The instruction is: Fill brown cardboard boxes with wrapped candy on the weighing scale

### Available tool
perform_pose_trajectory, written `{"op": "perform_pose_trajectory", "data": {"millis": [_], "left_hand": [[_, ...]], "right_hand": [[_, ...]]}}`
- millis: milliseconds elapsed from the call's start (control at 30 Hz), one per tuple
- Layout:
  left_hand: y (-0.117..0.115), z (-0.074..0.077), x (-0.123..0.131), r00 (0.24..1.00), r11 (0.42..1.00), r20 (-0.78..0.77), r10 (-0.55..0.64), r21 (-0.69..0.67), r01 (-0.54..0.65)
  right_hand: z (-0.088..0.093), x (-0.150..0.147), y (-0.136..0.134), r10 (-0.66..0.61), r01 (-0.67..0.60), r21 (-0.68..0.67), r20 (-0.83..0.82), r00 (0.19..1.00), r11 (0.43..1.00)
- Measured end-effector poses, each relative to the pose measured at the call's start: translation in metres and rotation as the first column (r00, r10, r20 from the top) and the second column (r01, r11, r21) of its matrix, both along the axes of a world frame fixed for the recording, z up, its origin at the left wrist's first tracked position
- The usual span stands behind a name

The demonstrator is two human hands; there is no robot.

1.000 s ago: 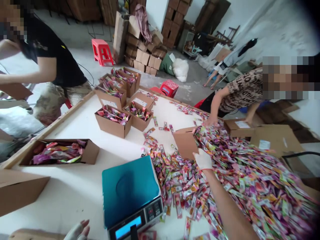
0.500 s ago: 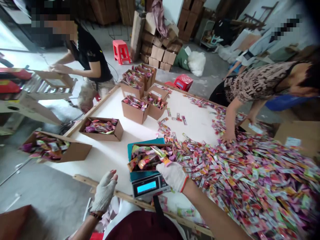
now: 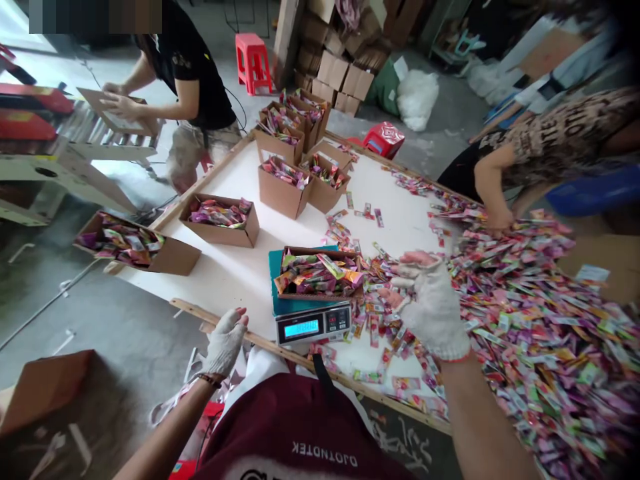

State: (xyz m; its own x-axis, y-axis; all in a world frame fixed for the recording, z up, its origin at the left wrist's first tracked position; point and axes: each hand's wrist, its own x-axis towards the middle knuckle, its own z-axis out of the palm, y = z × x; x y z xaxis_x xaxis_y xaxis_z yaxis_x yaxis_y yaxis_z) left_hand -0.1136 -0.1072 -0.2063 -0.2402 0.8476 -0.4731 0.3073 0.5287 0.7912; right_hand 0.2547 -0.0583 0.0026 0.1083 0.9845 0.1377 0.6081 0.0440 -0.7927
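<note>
A cardboard box full of bright sachets sits on the teal scale near the table's front edge. My right hand, in a white knit glove, hovers open with fingers spread just right of the box, above the big heap of sachets. It holds nothing. My gloved left hand hangs open at the wooden table edge, left of the scale's display, touching nothing I can see.
Several filled boxes stand on the white table, one overhanging its left edge. A person in a patterned top reaches into the heap at right. Another person in black handles cardboard at a roller conveyor. Red stools stand behind.
My right hand has let go of the box on the scale and moved right, above the heap, fingers opening. My left hand stays by the table edge. The view tilted down.
</note>
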Motion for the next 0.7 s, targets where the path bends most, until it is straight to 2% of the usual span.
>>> {"op": "perform_pose_trajectory", "data": {"millis": [100,267,400,567,700], "left_hand": [[0.002,0.004,0.002,1.000,1.000,0.021,-0.007,0.028,0.006],[-0.001,0.008,0.002,0.999,0.999,0.036,-0.009,0.045,0.007],[-0.010,0.003,-0.002,1.000,0.999,0.031,0.002,0.048,-0.003],[-0.018,0.003,-0.007,0.999,1.000,0.025,0.025,0.010,-0.025],[-0.006,0.012,0.003,1.000,0.997,0.030,0.001,0.083,-0.004]], "right_hand": [[-0.004,-0.013,0.008,0.082,-0.092,0.051,0.162,0.983,0.994],[-0.014,-0.037,0.027,0.170,-0.212,0.059,0.410,0.896,0.975],[-0.029,-0.054,0.044,0.218,-0.246,-0.023,0.549,0.807,0.969],[-0.049,-0.057,0.061,0.281,-0.214,-0.182,0.628,0.726,0.960],[-0.051,-0.045,0.064,0.292,-0.233,-0.178,0.629,0.721,0.956]]}}
